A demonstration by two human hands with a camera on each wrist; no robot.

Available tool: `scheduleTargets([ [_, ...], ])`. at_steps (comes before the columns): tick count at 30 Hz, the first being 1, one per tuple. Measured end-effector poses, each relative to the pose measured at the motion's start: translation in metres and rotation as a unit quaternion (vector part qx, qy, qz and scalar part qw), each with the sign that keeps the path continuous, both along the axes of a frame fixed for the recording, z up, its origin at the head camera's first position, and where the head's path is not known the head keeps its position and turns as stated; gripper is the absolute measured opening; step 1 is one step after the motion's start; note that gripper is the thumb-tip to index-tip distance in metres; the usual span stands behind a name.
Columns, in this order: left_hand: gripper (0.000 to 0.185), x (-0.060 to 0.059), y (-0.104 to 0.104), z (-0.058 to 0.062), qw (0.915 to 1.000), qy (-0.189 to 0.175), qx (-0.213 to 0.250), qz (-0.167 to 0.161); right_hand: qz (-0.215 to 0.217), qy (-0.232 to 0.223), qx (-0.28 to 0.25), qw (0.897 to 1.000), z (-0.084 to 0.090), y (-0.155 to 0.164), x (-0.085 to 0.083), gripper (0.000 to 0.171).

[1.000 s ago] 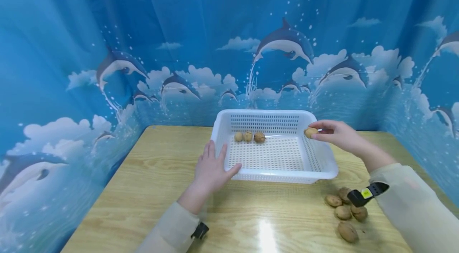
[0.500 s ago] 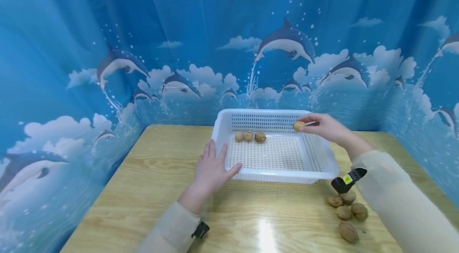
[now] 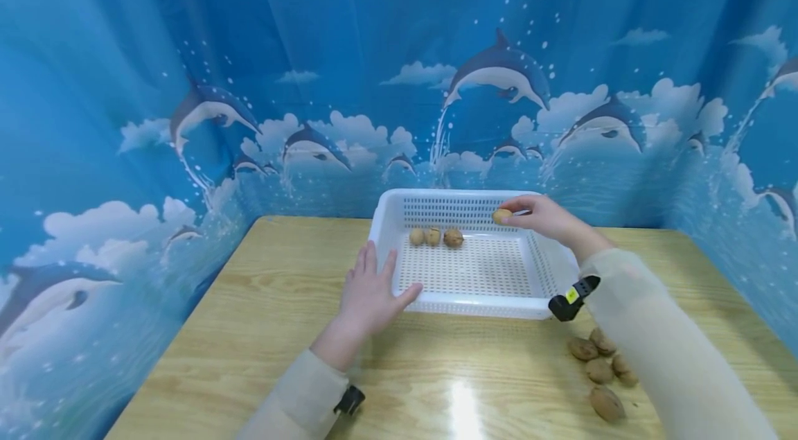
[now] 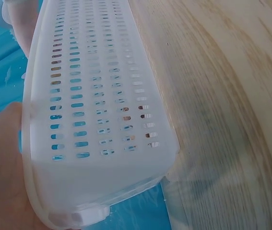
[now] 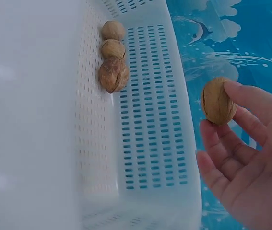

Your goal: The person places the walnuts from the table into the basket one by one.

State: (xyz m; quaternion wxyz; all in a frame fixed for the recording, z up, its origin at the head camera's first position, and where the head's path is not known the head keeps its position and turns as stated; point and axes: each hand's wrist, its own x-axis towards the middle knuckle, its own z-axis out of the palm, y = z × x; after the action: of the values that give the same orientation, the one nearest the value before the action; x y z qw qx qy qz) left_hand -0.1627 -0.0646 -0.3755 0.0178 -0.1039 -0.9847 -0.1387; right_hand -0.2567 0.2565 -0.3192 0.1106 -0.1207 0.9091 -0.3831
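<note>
My right hand (image 3: 537,216) pinches a walnut (image 5: 218,101) between thumb and fingertips, over the back right part of the white plastic basket (image 3: 474,306). Inside the basket, three walnuts (image 5: 113,75) sit in a row along the back wall toward the left. With fingers spread, my left hand (image 3: 373,293) rests at the basket's front left corner. The left wrist view shows that hand (image 4: 4,167) against the rim, beside the slotted front wall (image 4: 97,96). Several more walnuts (image 3: 600,371) lie on the table right of the basket's front, partly covered by the right sleeve.
The wooden table (image 3: 249,315) carries the basket near its back edge. A blue curtain (image 3: 349,66) printed with dolphins hangs behind and along both sides. Black camera straps (image 3: 573,298) circle the wrists.
My right hand has carried the walnut leftward, from the basket's right rim to above its back part. The left hand and the walnuts in the basket have stayed put.
</note>
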Motion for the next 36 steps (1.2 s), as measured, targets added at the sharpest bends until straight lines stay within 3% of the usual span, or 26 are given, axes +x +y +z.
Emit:
scheduleTargets([
  [6, 0.087, 0.000, -0.001, 0.001, 0.9999, -0.002, -0.011, 0.003, 0.009, -0.005, 0.007, 1.000, -0.005, -0.007, -0.013, 0.050],
  [14, 0.088, 0.000, -0.004, -0.001, 0.9999, -0.006, -0.013, 0.003, -0.010, -0.026, 0.032, 0.999, -0.006, -0.017, -0.027, 0.049],
  [25, 0.089, -0.002, -0.002, -0.006, 0.9997, -0.002, -0.024, 0.001, 0.011, -0.034, 0.081, 0.996, -0.022, -0.020, -0.044, 0.046],
  [36, 0.089, -0.004, 0.002, -0.004, 0.9997, -0.006, -0.024, 0.010, 0.028, -0.063, 0.129, 0.989, -0.051, -0.026, -0.057, 0.043],
])
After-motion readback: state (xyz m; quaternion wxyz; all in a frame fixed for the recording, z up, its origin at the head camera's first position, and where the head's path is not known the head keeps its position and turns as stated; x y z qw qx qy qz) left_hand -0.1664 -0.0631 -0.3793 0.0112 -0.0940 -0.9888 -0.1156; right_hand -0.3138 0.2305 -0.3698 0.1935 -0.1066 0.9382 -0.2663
